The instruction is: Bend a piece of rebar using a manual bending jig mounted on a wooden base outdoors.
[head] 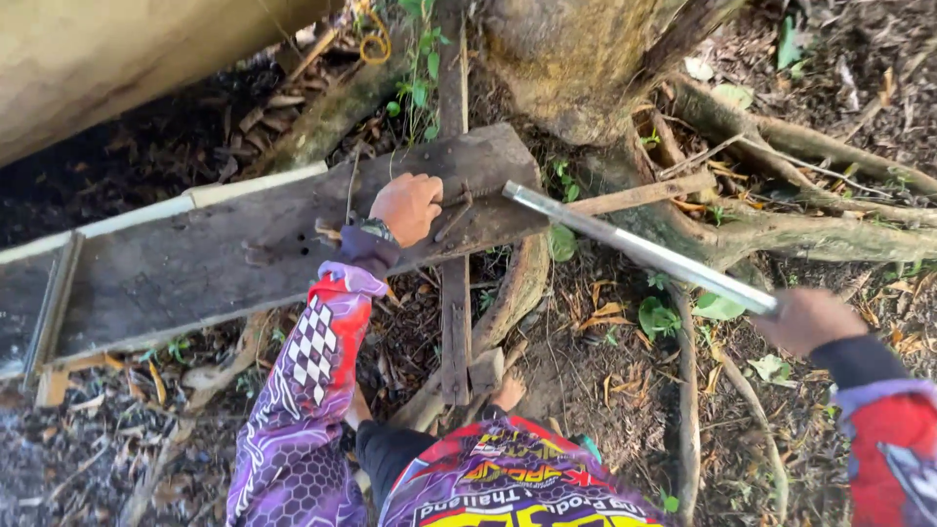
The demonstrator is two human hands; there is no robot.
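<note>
Here the left hand (408,207) is gripping a rusty spike (467,198) on the plank (195,263); right hand (808,317) is clenching a metal bar (634,246), tree roots (810,234) crowding behind.

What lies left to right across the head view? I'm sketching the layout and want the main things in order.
Weathered plank → left hand gripping a small stick on the plank → long metal blade → right hand holding the blade's end, tree roots behind it.
</note>
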